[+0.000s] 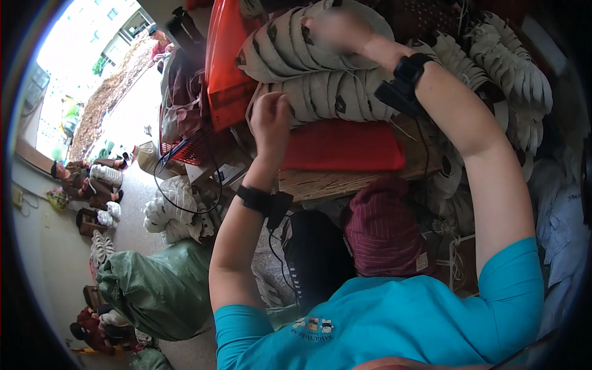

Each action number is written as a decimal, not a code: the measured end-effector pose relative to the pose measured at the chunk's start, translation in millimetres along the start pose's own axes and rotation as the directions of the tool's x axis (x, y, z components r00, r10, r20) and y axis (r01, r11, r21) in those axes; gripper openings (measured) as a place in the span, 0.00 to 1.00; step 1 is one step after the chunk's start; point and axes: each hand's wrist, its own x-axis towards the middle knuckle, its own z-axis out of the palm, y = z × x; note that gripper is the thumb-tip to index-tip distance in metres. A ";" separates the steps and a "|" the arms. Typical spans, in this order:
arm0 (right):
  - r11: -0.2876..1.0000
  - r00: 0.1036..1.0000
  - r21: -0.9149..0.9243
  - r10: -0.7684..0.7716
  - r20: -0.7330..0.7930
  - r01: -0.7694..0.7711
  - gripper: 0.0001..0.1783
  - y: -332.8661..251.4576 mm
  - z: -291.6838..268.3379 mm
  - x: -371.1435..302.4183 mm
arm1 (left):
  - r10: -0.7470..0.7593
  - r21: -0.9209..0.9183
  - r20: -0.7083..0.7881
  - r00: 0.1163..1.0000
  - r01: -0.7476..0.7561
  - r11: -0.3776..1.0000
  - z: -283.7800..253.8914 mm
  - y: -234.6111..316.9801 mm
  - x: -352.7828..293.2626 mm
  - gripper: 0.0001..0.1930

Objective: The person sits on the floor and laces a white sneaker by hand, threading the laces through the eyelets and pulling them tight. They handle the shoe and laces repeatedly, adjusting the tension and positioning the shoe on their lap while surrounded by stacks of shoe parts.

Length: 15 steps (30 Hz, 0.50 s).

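Note:
Two overlapping rows of pale grey curved pieces, like shoe uppers, lie in front of me; the far row [277,46] rests behind the near row [317,98]. My right hand [342,32] reaches over the far row's right part; a blur hides its fingers and anything in them. My left hand [271,120] is raised at the left end of the near row, its fingers curled in. What it holds, if anything, is hidden. A folded red cloth [345,148] lies on the wooden table [327,185] just before the near row.
An upright red sheet [227,68] and a red plastic basket [188,148] are at the left. More strung grey pieces [515,74] hang at the right. A green sack [157,290] and a pale bundle [179,213] sit on the floor. Other people [86,182] sit farther left.

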 end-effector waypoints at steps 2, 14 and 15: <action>0.999 1.000 -0.040 -0.002 0.019 0.003 0.50 -2.4 -4.6 0.0 | -0.060 -0.118 0.130 0.990 0.075 0.990 30.9 34.4 6.2 0.13; 0.999 0.984 -0.032 -0.021 0.177 0.027 0.41 2.2 -20.3 -20.3 | -0.490 -0.248 0.463 0.738 0.639 0.728 122.6 90.0 49.4 0.30; 0.999 0.988 0.045 -0.033 0.151 0.027 0.38 -0.4 -23.6 -26.5 | -0.472 -0.281 0.438 0.765 0.615 0.736 124.6 87.6 49.1 0.28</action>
